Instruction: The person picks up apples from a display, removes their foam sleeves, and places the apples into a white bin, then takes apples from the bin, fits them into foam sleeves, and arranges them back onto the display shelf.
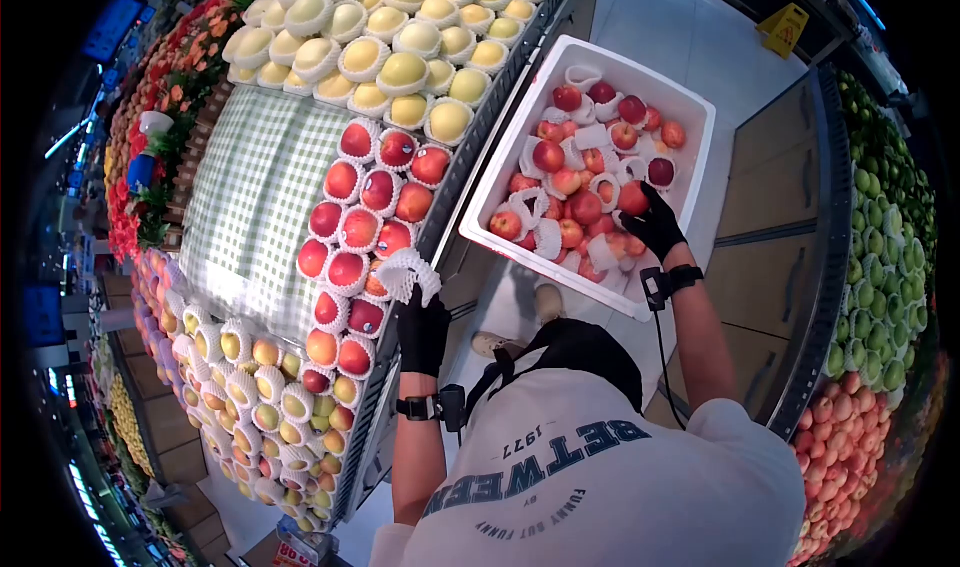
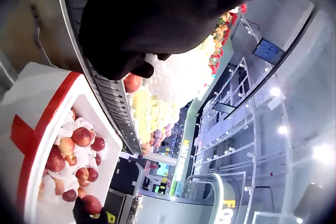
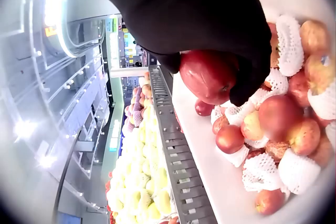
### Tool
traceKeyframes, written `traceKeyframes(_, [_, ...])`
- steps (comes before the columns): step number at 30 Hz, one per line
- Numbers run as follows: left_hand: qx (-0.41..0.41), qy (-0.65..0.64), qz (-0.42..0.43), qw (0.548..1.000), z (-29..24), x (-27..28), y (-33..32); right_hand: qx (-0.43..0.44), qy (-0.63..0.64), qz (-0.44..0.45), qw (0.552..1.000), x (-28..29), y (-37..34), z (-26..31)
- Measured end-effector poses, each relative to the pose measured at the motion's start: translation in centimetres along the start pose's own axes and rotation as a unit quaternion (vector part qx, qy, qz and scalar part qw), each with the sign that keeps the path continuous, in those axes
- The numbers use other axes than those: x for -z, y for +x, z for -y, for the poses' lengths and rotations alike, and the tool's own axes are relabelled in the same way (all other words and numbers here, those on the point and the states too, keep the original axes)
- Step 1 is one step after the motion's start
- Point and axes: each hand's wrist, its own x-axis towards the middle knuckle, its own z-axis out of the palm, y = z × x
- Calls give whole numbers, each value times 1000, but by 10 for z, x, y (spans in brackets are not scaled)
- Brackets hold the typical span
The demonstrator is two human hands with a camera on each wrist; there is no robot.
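My right hand [image 1: 655,227], in a black glove, grips a red apple [image 3: 207,77] over the white foam box [image 1: 488,172]. Inside that box lie loose red apples [image 1: 548,156] among white foam nets [image 3: 297,171]. At the edge of the fruit stand, my gloved left hand [image 1: 422,337] pinches a white foam net [image 1: 405,270], with its fingers partly hidden in the head view. Beside this hand, rows of red apples [image 1: 346,269] sit in foam nets on the stand. The left wrist view shows the dark glove [image 2: 152,19] close up with the net [image 2: 161,79] at its fingertips.
A green checked cloth [image 1: 250,182] covers part of the stand, with netted yellow fruit [image 1: 403,70] behind it. Small netted fruit [image 1: 240,397] fills the near end. Cabinets [image 1: 765,237] and green fruit [image 1: 870,297] stand on the right. A yellow floor sign [image 1: 783,29] stands beyond the box.
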Motion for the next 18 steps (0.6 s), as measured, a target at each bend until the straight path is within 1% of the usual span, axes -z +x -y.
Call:
traceKeyframes(1, [-7,13,3,1000,3,-1,2,11,-36,2,999,2,11,-6])
traceKeyframes(2, [40,-100,7,994,1,-7,0,20,-73,4,997,4,22,-17])
traceKeyframes(4, [63,-111,-40,991,1,-21,-3,25,-67,29,997,4,67,-48])
traceKeyframes(5, [79,-115,-64,988,2,-25,-8,43,-122,26,991,0,64,-35])
traceKeyframes(6, [76,-123,-41,989,7,-19,-10,61,-177,21,982,-5,61,-19])
traceKeyframes(7, [66,-133,-11,989,12,-10,-5,99,-229,30,968,-6,68,-19])
traceKeyframes(8, [55,-144,19,988,11,-11,-3,-14,-100,22,995,-11,78,-12])
traceKeyframes(11, [1,-16,27,1000,10,-15,-4,-145,42,3,989,-23,124,-38])
traceKeyframes(12, [-25,34,38,998,15,-8,3,-30,-171,19,985,-25,136,-49])
traceKeyframes(13, [-44,101,29,994,13,-11,4,88,-375,31,922,-25,147,-53])
traceKeyframes(15, [-85,232,6,969,8,-14,-3,78,-428,45,899,-33,168,-56])
traceKeyframes(18, [-32,50,0,998,11,18,-4,48,-514,76,853,-54,216,-81])
